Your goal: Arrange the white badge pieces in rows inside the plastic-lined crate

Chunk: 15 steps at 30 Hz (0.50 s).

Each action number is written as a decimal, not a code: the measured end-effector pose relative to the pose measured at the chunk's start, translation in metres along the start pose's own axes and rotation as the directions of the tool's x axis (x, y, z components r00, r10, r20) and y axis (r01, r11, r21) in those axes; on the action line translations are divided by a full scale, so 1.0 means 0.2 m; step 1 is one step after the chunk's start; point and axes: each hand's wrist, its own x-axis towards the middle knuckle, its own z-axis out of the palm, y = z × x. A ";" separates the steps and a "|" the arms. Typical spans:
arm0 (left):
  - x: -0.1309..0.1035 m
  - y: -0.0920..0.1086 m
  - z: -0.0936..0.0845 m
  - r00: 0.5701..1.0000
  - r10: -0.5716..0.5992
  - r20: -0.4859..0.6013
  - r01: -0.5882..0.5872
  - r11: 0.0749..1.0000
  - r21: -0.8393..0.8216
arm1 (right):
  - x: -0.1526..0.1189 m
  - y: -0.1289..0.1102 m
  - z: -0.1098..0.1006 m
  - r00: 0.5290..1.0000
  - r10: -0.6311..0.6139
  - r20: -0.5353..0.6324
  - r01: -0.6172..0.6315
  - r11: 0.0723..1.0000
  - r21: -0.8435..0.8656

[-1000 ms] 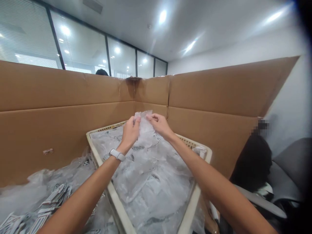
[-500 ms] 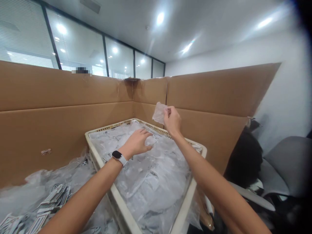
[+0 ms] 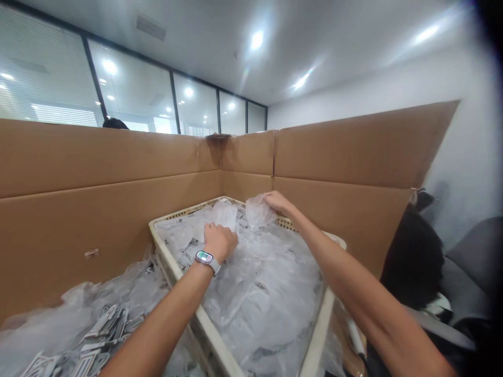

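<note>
Cloudy, clear plastic bags fill a cream plastic crate (image 3: 208,324) with a perforated rim. My right hand (image 3: 280,202) pinches the top of a crumpled clear plastic bag (image 3: 259,212) above the crate's far right side. Over the middle left of the crate, my left hand (image 3: 220,242) has its fingers curled, with a watch on the wrist. A whitish plastic bag (image 3: 227,213) rises just behind these fingers and appears gripped by them; the fingertips are partly hidden. Small printed pieces show among the bags in the crate.
Tall cardboard walls (image 3: 110,157) stand behind and to the right. Grey-white flat pieces (image 3: 104,324) and loose plastic film (image 3: 129,285) lie left of the crate. A grey chair (image 3: 475,262) and a dark object (image 3: 412,262) are at the right.
My right hand has lowered with its bag toward the crate's contents. My left hand has gone from spread fingers to curled ones, at a raised bag. The view has shifted slightly.
</note>
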 end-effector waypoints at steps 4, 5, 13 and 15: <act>0.02 0.03 -0.06 0.983 0.133 -0.130 -0.131 0.991 0.020 | 0.04 0.00 0.05 0.996 0.027 0.085 -0.023 0.999 -0.040; 0.03 0.04 -0.07 0.964 0.215 -0.155 -0.215 0.976 0.020 | 0.05 0.00 0.07 0.994 0.029 0.108 -0.024 0.999 -0.046; 0.20 0.21 -0.07 0.721 0.668 -0.185 -0.681 0.732 -0.016 | -0.02 0.01 0.07 0.980 0.038 0.195 -0.012 0.991 -0.136; 0.27 0.25 -0.04 0.736 0.652 -0.184 -0.669 0.742 -0.045 | -0.04 0.01 0.03 0.993 0.019 0.118 0.003 0.983 -0.186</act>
